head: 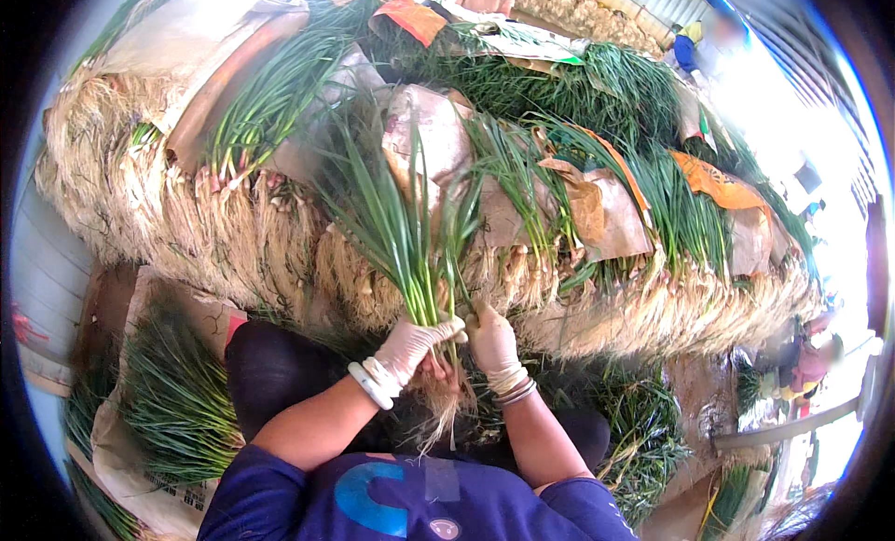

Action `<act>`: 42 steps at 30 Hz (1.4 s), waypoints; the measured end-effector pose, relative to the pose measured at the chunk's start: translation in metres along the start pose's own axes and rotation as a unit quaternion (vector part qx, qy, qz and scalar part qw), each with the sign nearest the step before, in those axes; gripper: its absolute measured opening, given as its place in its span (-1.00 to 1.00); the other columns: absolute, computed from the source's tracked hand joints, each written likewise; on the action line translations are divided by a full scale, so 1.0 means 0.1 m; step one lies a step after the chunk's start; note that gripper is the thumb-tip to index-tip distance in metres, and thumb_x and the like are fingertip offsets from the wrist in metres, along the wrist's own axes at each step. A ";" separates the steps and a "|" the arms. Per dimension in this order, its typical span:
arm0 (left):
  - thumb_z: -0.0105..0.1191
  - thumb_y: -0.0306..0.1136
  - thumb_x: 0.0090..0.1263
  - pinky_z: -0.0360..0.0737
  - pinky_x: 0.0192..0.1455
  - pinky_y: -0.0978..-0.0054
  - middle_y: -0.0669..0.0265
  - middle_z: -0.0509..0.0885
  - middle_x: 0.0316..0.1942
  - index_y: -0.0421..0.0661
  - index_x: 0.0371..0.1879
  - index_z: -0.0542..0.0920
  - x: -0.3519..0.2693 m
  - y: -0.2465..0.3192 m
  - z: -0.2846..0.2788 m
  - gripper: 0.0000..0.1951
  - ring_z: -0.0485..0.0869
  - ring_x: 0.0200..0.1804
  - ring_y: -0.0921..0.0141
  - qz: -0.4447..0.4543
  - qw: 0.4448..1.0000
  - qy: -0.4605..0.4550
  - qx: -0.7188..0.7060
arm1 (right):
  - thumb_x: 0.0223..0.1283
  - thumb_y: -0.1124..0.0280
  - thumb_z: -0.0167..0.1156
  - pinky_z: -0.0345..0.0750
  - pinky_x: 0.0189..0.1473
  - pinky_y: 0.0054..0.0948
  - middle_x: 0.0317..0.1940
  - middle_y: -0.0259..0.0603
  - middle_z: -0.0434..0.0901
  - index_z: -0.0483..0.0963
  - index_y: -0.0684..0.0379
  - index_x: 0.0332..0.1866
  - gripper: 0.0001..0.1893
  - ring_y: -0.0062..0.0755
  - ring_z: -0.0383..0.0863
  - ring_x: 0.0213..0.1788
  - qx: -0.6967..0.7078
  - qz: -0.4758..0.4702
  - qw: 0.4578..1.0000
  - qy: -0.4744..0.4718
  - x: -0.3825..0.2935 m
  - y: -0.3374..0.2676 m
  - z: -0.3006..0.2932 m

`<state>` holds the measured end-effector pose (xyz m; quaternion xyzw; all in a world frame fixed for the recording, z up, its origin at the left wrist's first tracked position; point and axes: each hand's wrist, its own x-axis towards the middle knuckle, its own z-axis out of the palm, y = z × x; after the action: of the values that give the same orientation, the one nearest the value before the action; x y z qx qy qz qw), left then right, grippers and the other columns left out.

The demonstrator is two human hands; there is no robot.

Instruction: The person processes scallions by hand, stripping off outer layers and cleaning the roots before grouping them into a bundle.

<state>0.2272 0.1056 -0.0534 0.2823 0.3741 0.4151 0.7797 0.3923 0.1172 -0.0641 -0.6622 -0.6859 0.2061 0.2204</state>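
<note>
My left hand (414, 345), in a pale glove with a white bangle at the wrist, grips a bunch of long green garlic-like plants (419, 289). Their leaves fan upward, and pinkish bulbs and pale stringy roots hang below the fist. My right hand (491, 337), gloved too, is just right of the bunch, its fingers bent with thumb and fingertips close together near a thin green leaf. Whether it pinches that leaf I cannot tell. Beyond both hands lies a long heap of similar plants, with a thick fringe of pale roots (231, 240) facing me.
Brown paper sacks (489, 209) lie among the heaped plants. More green plants (175, 401) rest on sacking at lower left. Loose leaves (636, 429) are piled at lower right, by a wet floor and a curved bar (790, 426). Other people (811, 363) are at the far right.
</note>
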 end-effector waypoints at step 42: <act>0.06 -0.22 0.36 0.58 -0.72 0.33 0.17 0.63 -0.52 -0.11 -0.17 0.48 0.15 0.05 -0.08 -0.77 0.63 -0.63 0.25 -0.129 0.979 -0.152 -0.036 | 0.02 0.69 0.09 0.49 -0.27 -0.46 -0.45 -0.37 0.47 0.49 0.06 -0.04 -0.62 -0.51 0.44 -0.40 0.194 -0.107 0.974 -0.049 0.06 -0.11 -0.58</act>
<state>0.2239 0.1224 -0.0597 0.2636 0.2691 0.2760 0.8843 0.4164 0.1221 -0.0102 -0.5185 -0.7095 0.3432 0.3316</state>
